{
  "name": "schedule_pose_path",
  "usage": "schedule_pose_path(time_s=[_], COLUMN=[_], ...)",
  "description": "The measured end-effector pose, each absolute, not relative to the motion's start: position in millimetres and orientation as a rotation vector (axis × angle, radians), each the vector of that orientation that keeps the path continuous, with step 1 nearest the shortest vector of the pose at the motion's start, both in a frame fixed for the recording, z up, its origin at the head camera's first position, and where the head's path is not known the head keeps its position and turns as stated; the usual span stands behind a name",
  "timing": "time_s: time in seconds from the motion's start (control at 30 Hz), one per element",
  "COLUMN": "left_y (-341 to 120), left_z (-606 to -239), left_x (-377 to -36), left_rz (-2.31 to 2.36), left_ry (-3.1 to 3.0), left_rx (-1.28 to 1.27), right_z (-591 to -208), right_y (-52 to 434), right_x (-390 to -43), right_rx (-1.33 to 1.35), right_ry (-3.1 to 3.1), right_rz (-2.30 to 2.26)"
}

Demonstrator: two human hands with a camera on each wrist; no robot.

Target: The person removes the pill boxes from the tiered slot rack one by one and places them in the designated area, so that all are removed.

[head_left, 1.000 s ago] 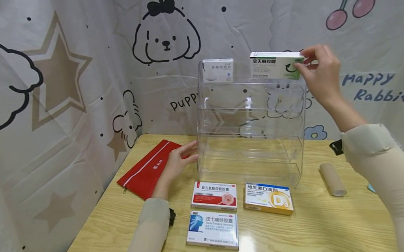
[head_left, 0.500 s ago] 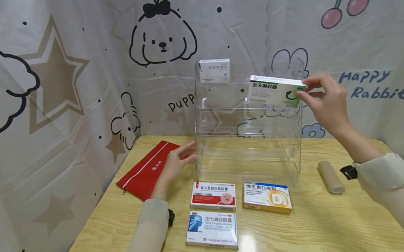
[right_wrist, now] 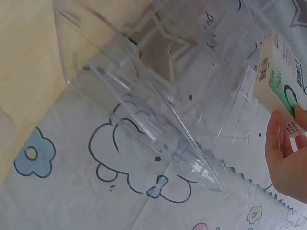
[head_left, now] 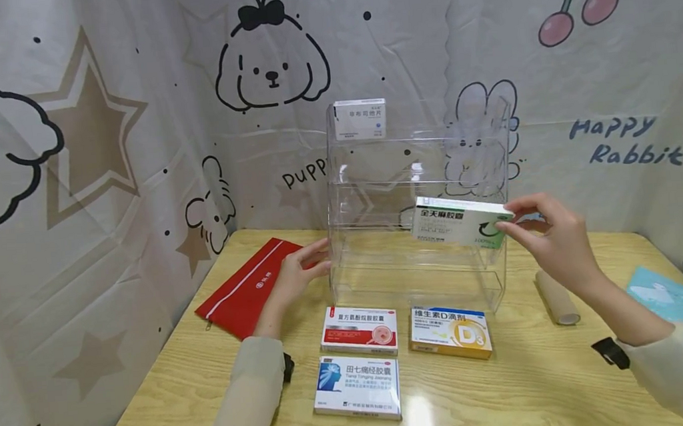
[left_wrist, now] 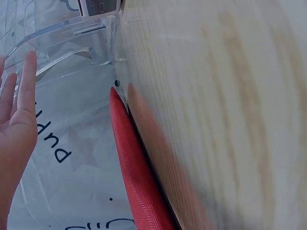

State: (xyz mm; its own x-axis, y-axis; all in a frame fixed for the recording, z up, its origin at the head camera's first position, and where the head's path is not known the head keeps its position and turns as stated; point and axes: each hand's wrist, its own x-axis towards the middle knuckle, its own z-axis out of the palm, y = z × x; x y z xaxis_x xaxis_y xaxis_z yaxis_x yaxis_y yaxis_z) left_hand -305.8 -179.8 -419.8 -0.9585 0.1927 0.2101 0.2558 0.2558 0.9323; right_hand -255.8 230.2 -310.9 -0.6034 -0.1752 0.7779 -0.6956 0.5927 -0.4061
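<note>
From the head camera, the right hand (head_left: 551, 240) pinches one end of a white and green cardboard medicine box (head_left: 459, 222) between thumb and fingertips. The box is in the air, in front of the right side of the tall clear plastic shelf rack (head_left: 374, 170), about level with its lower shelves. The left hand (head_left: 297, 275) has straight fingers that rest against the rack's left wall, low down. A small white box with blue print (head_left: 360, 118) sits on the top shelf at the left. A flat red zip pouch (head_left: 245, 289) lies on the light wooden table (head_left: 530, 385) just beside the left hand. In front of the rack lie a red and white box (head_left: 360, 330), a yellow and blue box with D3 on it (head_left: 450, 333) and a white box with a blue head picture (head_left: 357, 387). A brown cardboard tube (head_left: 557, 298) and a light blue card (head_left: 662, 293) lie to the right.

From the left wrist camera, the left hand (left_wrist: 17, 120) is flat, fingers straight and close together, next to the clear rack (left_wrist: 62, 36). The red pouch (left_wrist: 139, 177) shows edge-on by the blurry table (left_wrist: 225, 110).

From the right wrist camera, the right hand (right_wrist: 285, 153) pinches the end of the white and green box (right_wrist: 283, 72), thumb on its face. The clear rack (right_wrist: 144, 96) is near it on the left.
</note>
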Motion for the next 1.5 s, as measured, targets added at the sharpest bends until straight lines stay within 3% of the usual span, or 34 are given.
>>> schedule_pose_path(time_s=[0.63, 1.5], left_y=[-180, -179], left_z=[-418, -418], left_x=[-304, -304], left_rz=[-1.863, -1.856], left_ry=[-2.431, -2.429], left_rx=[-0.438, -0.46], right_z=[-373, -424], right_y=[235, 240], right_x=[-194, -151], right_rx=[0.708, 0.758], right_ry=[-2.369, -2.622], right_rz=[1.009, 1.319])
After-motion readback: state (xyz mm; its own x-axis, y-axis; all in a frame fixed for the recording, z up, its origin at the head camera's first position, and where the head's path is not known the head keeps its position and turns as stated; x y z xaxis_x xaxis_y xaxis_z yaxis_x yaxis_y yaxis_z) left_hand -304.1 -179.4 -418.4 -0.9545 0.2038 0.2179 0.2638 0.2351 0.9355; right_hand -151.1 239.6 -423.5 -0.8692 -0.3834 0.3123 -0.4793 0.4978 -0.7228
